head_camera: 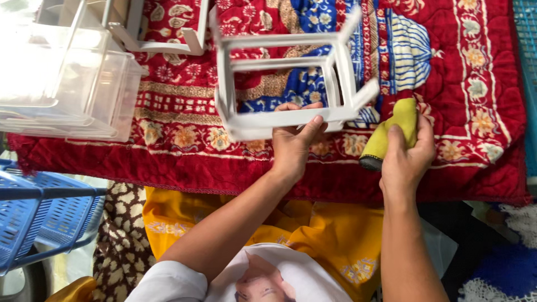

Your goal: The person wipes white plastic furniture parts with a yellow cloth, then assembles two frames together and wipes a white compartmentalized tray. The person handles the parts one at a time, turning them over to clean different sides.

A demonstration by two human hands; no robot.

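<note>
A white plastic frame [291, 78], boxy and open like a small rack of flat bars and square posts, lies tipped on a quilted red cloth [475, 84] near the middle of the scene. Its near bar is smooth and slightly glossy, and the left hand [293, 142] has its grip closed on that bar, thumb on top and fingers curled under the edge.

Just right of the frame, the right hand [408, 156] is clenched around a yellow-green cleaning cloth [391, 131]. The cloth looks soft and nappy, rolled into a thick pad, with a dark grey edge showing at its near end. It sits close to the frame's right corner leg, though I cannot tell if the two touch.

The quilted cloth beneath is stitched in puffy rows, printed with orange flowers, cream borders and a blue and white pattern at its centre. Its near edge hangs down over the front of whatever carries it.

Far to the left stands a clear plastic drawer box [67, 84], hard-walled and see-through, with another white frame piece [162, 39] lying beyond it. At the near left is a blue plastic basket [45, 218] with a slotted mesh wall. Below the hands, the person's lap is covered in yellow fabric [313, 229] with pale embroidery, beside a brown and cream patterned cloth [120, 235].
</note>
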